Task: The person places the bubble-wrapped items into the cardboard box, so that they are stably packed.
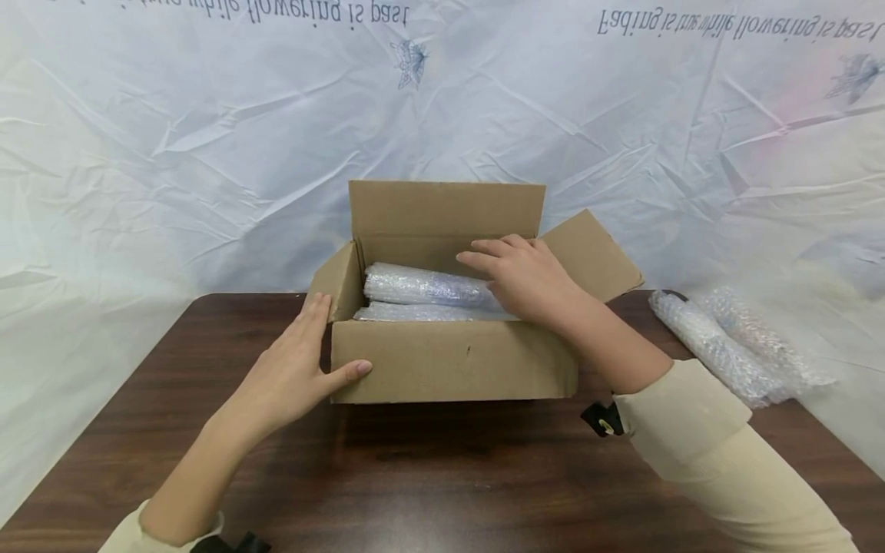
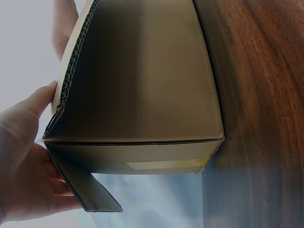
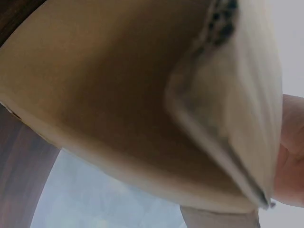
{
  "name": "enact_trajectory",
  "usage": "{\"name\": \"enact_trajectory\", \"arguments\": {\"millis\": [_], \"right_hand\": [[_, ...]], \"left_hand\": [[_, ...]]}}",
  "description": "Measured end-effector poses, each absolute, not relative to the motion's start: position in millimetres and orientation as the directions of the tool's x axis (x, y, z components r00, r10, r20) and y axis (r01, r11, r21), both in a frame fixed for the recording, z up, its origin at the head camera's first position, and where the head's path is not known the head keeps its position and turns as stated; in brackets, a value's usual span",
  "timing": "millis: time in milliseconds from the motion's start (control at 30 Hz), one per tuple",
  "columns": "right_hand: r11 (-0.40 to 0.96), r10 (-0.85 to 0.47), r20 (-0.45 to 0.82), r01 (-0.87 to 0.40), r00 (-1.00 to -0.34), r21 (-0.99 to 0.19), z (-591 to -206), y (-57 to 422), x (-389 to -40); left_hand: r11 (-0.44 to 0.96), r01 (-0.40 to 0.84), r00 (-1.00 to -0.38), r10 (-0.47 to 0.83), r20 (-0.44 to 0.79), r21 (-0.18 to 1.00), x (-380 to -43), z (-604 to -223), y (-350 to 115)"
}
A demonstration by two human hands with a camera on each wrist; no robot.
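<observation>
An open cardboard box (image 1: 442, 365) stands near the far edge of the table, flaps spread outward. Inside it lie bubble-wrapped bundles (image 1: 415, 284), side by side; their contents cannot be made out. My left hand (image 1: 286, 376) rests at the box's front left corner, fingers straight against the left flap and thumb on the front flap. In the left wrist view, the left fingers lie behind the flap (image 2: 88, 190). Over the right end of the bundles is my right hand (image 1: 522, 280), fingers extended; whether they touch the wrap is unclear. The right wrist view shows mostly cardboard (image 3: 118, 95).
Two more bubble-wrapped bundles (image 1: 726, 353) lie at the table's right edge. Behind the dark wooden table (image 1: 429, 476) hangs a white printed curtain (image 1: 276, 153). The right flap (image 1: 594, 257) sticks out beside my right forearm.
</observation>
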State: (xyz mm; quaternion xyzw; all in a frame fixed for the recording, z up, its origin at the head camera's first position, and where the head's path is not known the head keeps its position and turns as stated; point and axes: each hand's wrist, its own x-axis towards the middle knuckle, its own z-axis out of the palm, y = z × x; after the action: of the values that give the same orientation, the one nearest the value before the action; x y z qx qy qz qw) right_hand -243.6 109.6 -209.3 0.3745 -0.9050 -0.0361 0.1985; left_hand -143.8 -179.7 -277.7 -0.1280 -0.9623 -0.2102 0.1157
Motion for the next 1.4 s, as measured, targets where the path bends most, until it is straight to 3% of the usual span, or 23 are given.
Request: {"name": "enact_trajectory", "arguments": {"millis": [200,433,533,700,900,1133,1400], "right_hand": [[0.725,-0.661,0.430,-0.671,-0.615,0.156,-204.4,133.0,-239.9],[0.690,-0.565,0.715,-0.711,-0.412,0.136,-194.8,177.9,-237.2],[0.734,-0.454,0.800,-0.674,-0.391,0.087,-191.5,202.9,-233.1],[0.834,-0.269,0.828,-0.549,-0.491,-0.054,-197.1,249.1,-230.2],[0.908,-0.139,0.736,-0.381,-0.662,-0.171,-219.6,303.3,-238.7],[0.962,-0.048,0.554,-0.187,-0.831,-0.198,-251.1,349.3,-247.9],[0.982,0.015,0.392,-0.061,-0.920,-0.181,-282.6,381.4,-257.0]], "left_hand": [[0.878,0.290,-0.943,0.196,0.268,0.380,-143.6,-277.9,-179.2],[0.879,0.284,-0.946,0.193,0.259,0.383,-143.0,-276.0,-179.6],[0.879,0.285,-0.946,0.193,0.260,0.382,-143.7,-275.2,-179.7],[0.878,0.284,-0.947,0.192,0.259,0.385,-144.4,-275.2,-180.0],[0.878,0.282,-0.948,0.191,0.256,0.387,-144.5,-277.1,-180.3],[0.880,0.280,-0.948,0.190,0.256,0.384,-144.7,-277.5,-179.9],[0.883,0.277,-0.949,0.189,0.254,0.379,-144.4,-277.0,-179.4]]}}
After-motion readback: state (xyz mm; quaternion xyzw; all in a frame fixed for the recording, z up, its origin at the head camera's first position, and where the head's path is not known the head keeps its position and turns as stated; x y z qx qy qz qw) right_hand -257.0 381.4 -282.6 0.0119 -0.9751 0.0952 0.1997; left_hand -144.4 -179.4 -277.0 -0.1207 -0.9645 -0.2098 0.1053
